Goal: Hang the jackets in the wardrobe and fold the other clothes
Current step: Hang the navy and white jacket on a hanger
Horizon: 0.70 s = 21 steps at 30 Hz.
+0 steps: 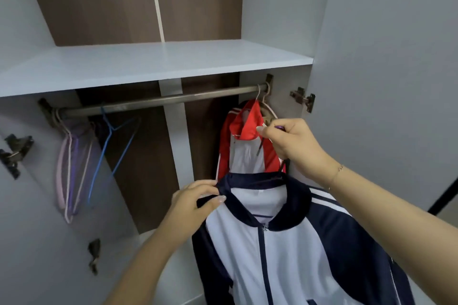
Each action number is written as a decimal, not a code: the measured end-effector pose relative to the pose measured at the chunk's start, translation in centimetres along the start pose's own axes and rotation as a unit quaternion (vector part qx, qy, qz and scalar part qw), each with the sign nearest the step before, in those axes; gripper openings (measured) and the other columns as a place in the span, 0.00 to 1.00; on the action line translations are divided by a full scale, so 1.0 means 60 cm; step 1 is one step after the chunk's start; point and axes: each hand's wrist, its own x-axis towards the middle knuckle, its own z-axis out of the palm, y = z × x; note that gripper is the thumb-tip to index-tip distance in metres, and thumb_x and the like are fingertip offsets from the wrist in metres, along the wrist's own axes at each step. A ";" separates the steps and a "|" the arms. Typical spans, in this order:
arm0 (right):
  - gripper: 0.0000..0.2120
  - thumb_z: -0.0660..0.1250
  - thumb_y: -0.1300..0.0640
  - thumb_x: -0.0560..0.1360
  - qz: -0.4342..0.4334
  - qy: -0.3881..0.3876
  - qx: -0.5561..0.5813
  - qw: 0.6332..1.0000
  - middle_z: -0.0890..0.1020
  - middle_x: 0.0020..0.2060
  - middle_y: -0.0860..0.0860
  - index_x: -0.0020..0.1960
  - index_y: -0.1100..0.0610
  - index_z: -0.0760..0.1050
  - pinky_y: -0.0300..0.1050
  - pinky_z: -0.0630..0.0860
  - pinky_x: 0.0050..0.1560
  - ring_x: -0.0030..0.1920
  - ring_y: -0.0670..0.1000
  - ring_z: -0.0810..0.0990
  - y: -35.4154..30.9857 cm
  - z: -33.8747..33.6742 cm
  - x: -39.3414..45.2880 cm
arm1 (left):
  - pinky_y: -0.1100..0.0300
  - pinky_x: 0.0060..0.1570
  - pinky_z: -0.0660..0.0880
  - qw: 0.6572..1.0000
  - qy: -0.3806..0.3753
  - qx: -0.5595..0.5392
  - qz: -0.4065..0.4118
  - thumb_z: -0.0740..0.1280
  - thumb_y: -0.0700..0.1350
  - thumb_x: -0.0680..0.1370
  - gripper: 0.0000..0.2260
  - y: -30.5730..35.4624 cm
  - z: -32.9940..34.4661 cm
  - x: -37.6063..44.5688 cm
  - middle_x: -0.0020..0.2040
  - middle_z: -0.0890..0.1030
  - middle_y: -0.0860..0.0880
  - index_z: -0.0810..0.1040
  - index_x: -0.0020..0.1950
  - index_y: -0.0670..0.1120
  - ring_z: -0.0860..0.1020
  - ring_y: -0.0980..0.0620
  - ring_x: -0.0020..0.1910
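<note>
I hold the navy and white jacket (285,242) up in front of the open wardrobe (371,57), below the rail (158,101) and nearer to me than anything hanging there. My left hand (193,203) has its grip pinched on the left end of the navy collar, thumb on the near side and fingertips over the folded edge, so the collar sits right inside that pinch and the body of the jacket hangs down and to the right of it. My right hand (292,141) is higher and to the right, fingers curled tight around the purple hanger (279,128) that carries this jacket; only a short bit of purple shows at my knuckles, and a dark line runs from under my fist down into the collar. So the jacket hangs between my two grips, the collar opening just under my right wrist. Directly behind my right hand the red and white jacket (247,146) already hangs from the rail's right end on a pale hanger (262,99), close to the hinge (303,99) of the right door. At the rail's left end hang several bare hangers, pink and lilac ones (67,168) bunched together and a blue wire hanger (111,146) beside them. A white shelf (148,64) runs above the rail.
</note>
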 end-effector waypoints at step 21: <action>0.25 0.66 0.58 0.79 -0.041 0.007 0.056 0.998 0.58 0.26 0.52 0.31 0.66 0.57 0.33 0.61 0.28 0.26 0.47 0.57 0.092 -0.065 -0.053 | 0.71 0.62 0.65 0.993 0.078 0.057 0.074 0.67 0.44 0.79 0.09 0.074 0.066 0.050 0.62 0.75 0.62 0.78 0.57 0.54 0.71 0.66 0.63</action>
